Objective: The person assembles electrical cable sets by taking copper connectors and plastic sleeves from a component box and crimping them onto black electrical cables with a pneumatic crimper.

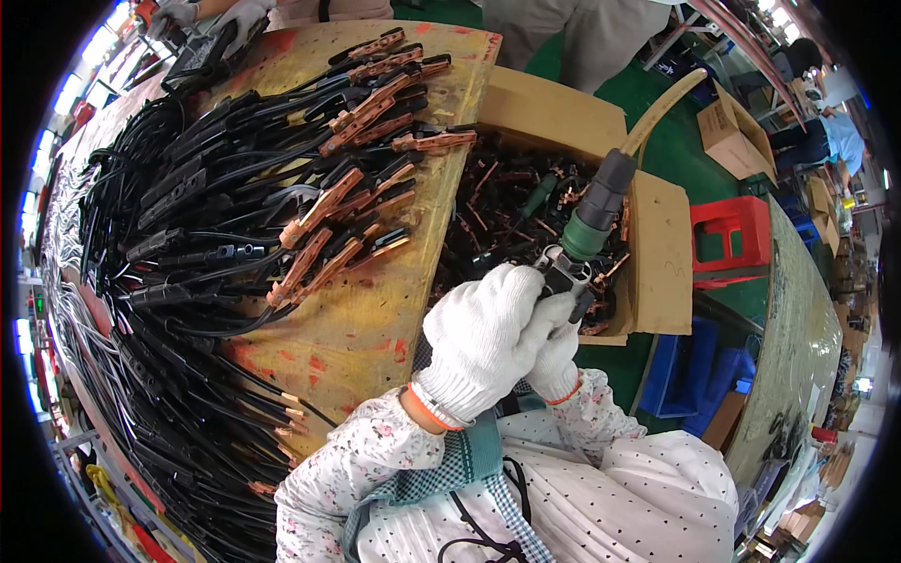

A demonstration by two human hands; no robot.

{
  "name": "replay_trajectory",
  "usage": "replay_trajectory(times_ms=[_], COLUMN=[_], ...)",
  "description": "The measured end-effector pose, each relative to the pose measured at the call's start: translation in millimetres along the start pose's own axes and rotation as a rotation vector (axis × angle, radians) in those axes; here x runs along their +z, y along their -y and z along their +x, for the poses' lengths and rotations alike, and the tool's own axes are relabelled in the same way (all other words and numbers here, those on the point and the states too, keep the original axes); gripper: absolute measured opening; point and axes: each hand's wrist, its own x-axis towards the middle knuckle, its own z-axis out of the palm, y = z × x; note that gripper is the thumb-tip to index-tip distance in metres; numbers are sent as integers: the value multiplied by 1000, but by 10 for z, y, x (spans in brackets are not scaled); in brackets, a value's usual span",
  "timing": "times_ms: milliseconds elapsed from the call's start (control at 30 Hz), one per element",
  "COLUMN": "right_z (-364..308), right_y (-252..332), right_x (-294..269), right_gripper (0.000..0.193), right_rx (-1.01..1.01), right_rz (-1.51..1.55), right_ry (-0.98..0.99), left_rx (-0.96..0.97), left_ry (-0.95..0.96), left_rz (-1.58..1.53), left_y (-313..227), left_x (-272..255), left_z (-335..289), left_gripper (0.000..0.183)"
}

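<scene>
My left hand (481, 330) and my right hand (554, 355), both in white knit gloves, are closed close together in front of my body. Above them stands a tilted green-and-black hand-held power tool (591, 214) with a pale hose (668, 105) rising from its upper end. A metal, lever-like part (564, 269) at the tool's lower end meets my fingers. My right hand grips this end; what my left fingers close on is hidden. Left of my hands, welding electrode holders (324, 208) with copper-coloured jaws and black handles lie in a heap on the table.
An open cardboard box (662, 249) full of dark and copper-coloured parts stands beyond my hands. The worn yellow table (375, 324) carries many black cables (178, 413). At right are a red stool (730, 235) and blue bins (683, 371). A co-worker's gloved hands (246, 21) handle a black thing.
</scene>
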Motion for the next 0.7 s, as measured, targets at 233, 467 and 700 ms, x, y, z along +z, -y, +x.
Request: replay_trajectory(times_ms=[233, 467, 700], right_z=[34, -27, 179], right_y=[-31, -180, -14], right_x=[-51, -206, 59], right_gripper=[33, 42, 45], right_rx=[7, -2, -23], right_rz=[-48, -296, -84], right_ry=[-9, -69, -83], left_rx=[34, -35, -8], left_ry=[-35, -86, -59], left_rz=[-12, -50, 24], left_y=[10, 18, 37], left_x=[37, 102, 196], left_z=[20, 4, 38], left_gripper=[23, 22, 30])
